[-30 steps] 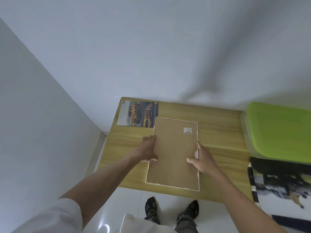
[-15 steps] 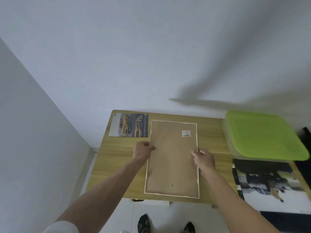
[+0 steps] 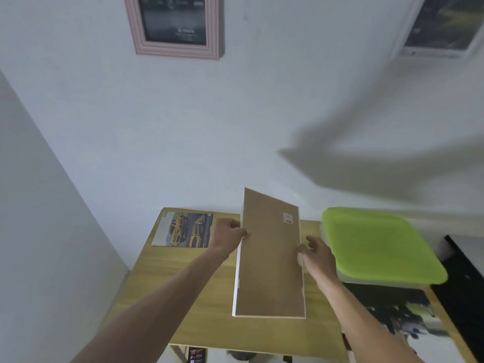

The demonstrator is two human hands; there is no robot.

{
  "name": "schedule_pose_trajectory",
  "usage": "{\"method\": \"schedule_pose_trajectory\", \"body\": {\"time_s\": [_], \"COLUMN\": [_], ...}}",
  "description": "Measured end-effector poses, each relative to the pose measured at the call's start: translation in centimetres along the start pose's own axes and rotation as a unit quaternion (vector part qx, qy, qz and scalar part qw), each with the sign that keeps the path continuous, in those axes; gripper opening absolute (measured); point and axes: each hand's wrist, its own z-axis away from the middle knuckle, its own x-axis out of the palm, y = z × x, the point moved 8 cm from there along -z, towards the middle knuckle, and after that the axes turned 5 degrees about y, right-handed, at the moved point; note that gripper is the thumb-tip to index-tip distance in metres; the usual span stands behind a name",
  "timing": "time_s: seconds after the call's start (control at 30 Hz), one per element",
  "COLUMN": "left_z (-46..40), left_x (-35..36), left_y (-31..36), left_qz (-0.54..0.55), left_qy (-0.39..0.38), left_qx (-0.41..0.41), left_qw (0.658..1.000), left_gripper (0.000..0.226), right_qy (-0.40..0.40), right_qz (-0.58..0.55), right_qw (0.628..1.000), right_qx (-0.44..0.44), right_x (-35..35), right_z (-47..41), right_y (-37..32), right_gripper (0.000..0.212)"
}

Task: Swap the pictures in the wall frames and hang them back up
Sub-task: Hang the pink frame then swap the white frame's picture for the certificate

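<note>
Between the left hand point(image 3: 228, 233) and right hand point(image 3: 315, 254), a backing-up frame point(image 3: 271, 260) is gripped by its long edges, tilted above the tabletop point(image 3: 167, 297).

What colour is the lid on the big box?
Bright lime green. The lid shows best in the head view, on the table's right side.

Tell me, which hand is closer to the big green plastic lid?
The right hand. It holds the brown-backed frame's right edge, just beside the green plastic lid. The left hand grips the frame's far edge, nearer the yellow car picture.
</note>
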Motion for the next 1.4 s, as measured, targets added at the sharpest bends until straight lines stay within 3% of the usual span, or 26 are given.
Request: {"method": "schedule_pose_trajectory", "body": {"time_s": [0.2,0.43,0.53,0.73,0.87,1.07,1.23,1.4], "left_z": [4.6,10.7,12.2,12.0,8.6,2.7,-0.4,-3.8], "left_x": [4.5,10.9,12.7,10.8,6.5,0.2,-3.0,-6.0], "left_y": [8.3,15.8,18.0,23.0,26.4,31.2,36.0,39.4], "left_qz": [-0.070,-0.271,-0.288,-0.288,-0.306,-0.199,-0.059,0.023], "left_qy": [0.048,0.078,0.067,0.128,0.166,0.168,0.107,0.083], "left_qx": [0.155,0.319,0.359,0.415,0.375,0.300,0.334,0.327], "left_qw": [0.984,0.905,0.885,0.853,0.859,0.918,0.935,0.941], "left_gripper": [0.008,0.018,0.025,0.052,0.055,0.066,0.023,0.024], "right_qy": [-0.066,-0.030,-0.011,0.008,0.015,0.025,0.029,0.099], "right_qz": [-0.051,-0.180,-0.207,-0.262,-0.272,-0.270,-0.271,-0.222], "right_qw": [0.990,0.978,0.972,0.955,0.945,0.937,0.932,0.919], "right_qx": [-0.111,-0.104,-0.111,-0.139,-0.181,-0.219,-0.240,-0.311], "right_x": [-3.4,-10.3,-13.5,-19.0,-22.2,-24.0,-23.4,-23.5], "right_z": [0.3,-0.2,-0.9,-2.8,-4.0,-6.8,-9.2,-10.2], "right_y": [-8.7,-13.7,-13.9,-16.7,-19.7,-25.0,-29.6,-35.4], "right_gripper": [0.029,0.026,0.016,0.030,0.027,0.029,0.031,0.028]}}
